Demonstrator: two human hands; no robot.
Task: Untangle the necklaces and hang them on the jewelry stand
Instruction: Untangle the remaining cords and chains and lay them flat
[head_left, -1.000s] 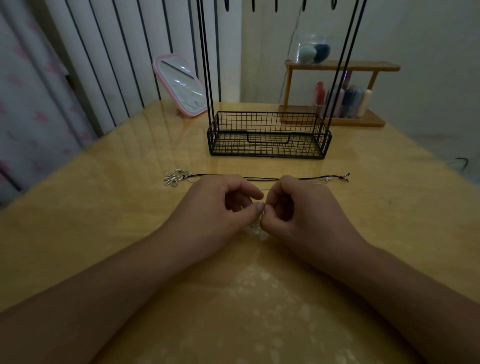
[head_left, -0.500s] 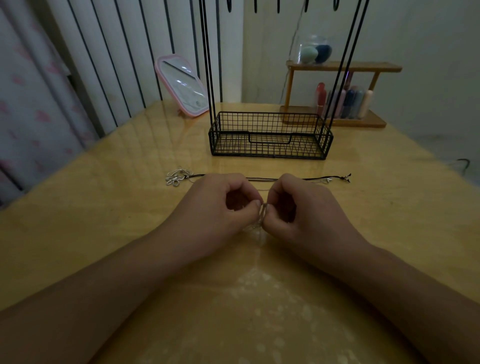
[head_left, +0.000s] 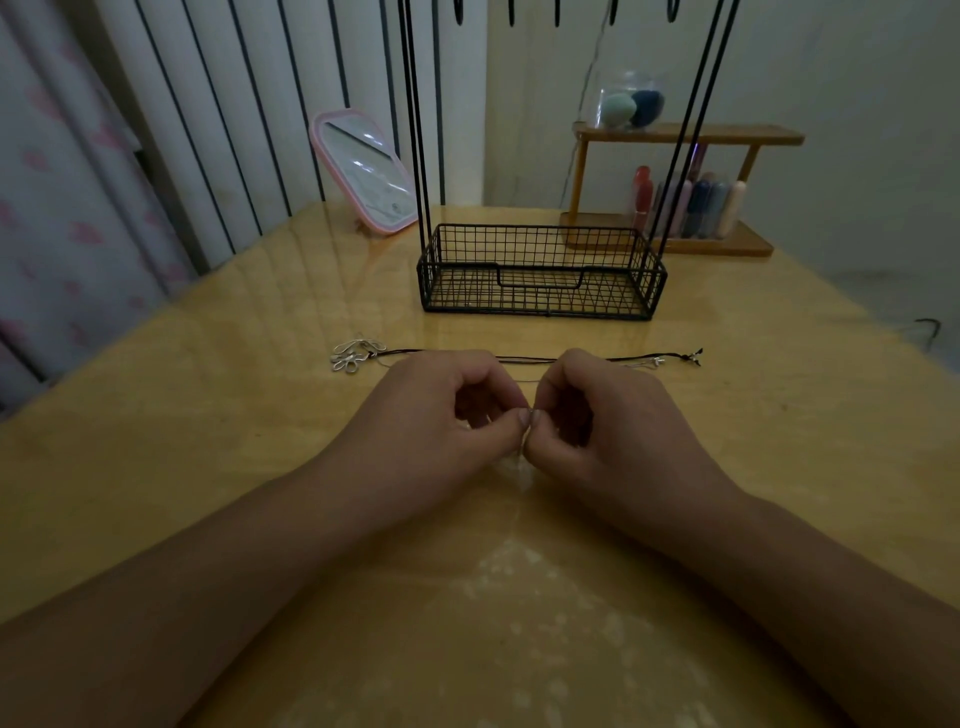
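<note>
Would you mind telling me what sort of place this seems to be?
Probably a bedroom dressing table at home: a pink mirror, a wooden shelf with makeup items, and a curtain beside the table.

The jewelry stand (head_left: 540, 270) is black wire on a yellow-tan table (head_left: 208, 441). At ten o'clock, the mirror (head_left: 363, 171) has a pink frame.
</note>
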